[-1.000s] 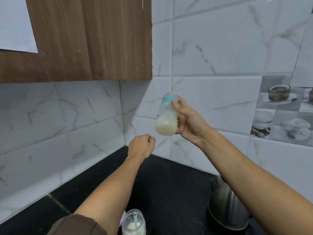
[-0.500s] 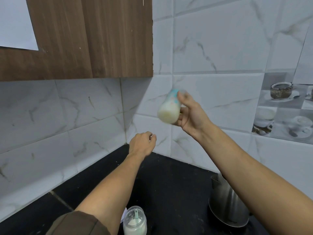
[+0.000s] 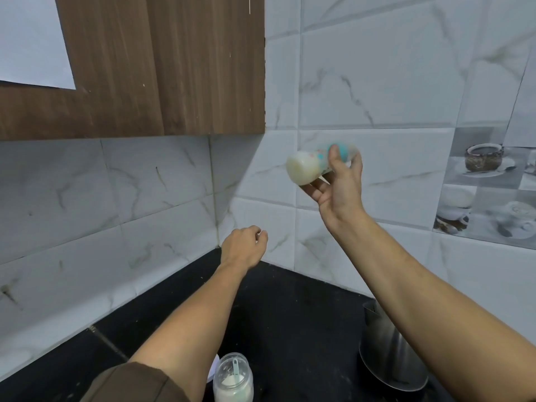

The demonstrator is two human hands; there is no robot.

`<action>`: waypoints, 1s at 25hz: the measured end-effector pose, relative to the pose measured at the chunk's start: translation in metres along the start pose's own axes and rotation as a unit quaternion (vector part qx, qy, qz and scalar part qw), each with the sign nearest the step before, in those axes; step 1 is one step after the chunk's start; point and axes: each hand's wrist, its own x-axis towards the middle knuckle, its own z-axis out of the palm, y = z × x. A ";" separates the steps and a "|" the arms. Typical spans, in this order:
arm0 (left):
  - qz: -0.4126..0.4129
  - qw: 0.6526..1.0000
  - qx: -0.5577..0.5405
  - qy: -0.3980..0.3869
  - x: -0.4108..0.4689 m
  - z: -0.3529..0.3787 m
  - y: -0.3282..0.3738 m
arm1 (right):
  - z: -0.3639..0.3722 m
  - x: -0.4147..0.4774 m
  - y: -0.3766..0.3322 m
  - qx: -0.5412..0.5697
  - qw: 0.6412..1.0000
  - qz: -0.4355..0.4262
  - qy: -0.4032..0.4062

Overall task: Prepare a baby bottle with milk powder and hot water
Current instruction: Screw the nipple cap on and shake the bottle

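Observation:
My right hand grips a baby bottle with a teal collar, raised in front of the tiled wall. The bottle lies nearly sideways, its base pointing left, and creamy milk fills the base end. It is motion-blurred. My left hand hangs lower and to the left above the black counter, fingers curled loosely, nothing visible in it. A clear jar of white milk powder with a scoop inside stands at the bottom edge, between my forearms.
A steel kettle or pot sits on the counter at the lower right, under my right forearm. A brown wooden wall cabinet hangs at the upper left. Marble-look tiles cover the corner walls.
The bottle has swung from upright to nearly sideways and shifted right in my right hand. My left hand has stayed in place.

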 end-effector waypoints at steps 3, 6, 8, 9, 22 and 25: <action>0.000 1.000 0.010 -0.001 0.001 0.001 -0.001 | -0.005 -0.019 0.004 -0.181 0.973 -0.031 -0.143; 0.004 1.000 0.005 -0.005 0.002 0.001 0.005 | -0.004 -0.023 0.001 -0.194 0.967 -0.066 -0.152; 0.009 1.000 -0.001 -0.003 0.001 0.001 0.006 | 0.000 -0.016 -0.008 -0.084 0.993 -0.077 -0.027; 0.008 1.000 -0.002 -0.001 0.001 0.000 0.007 | 0.001 -0.014 -0.010 -0.062 0.995 -0.082 -0.008; -0.009 1.000 0.010 -0.003 -0.001 -0.006 0.003 | 0.001 -0.032 -0.005 -0.228 0.958 -0.061 -0.162; 0.001 1.000 0.010 -0.002 -0.002 -0.008 0.009 | 0.000 -0.036 -0.002 -0.250 0.948 -0.065 -0.187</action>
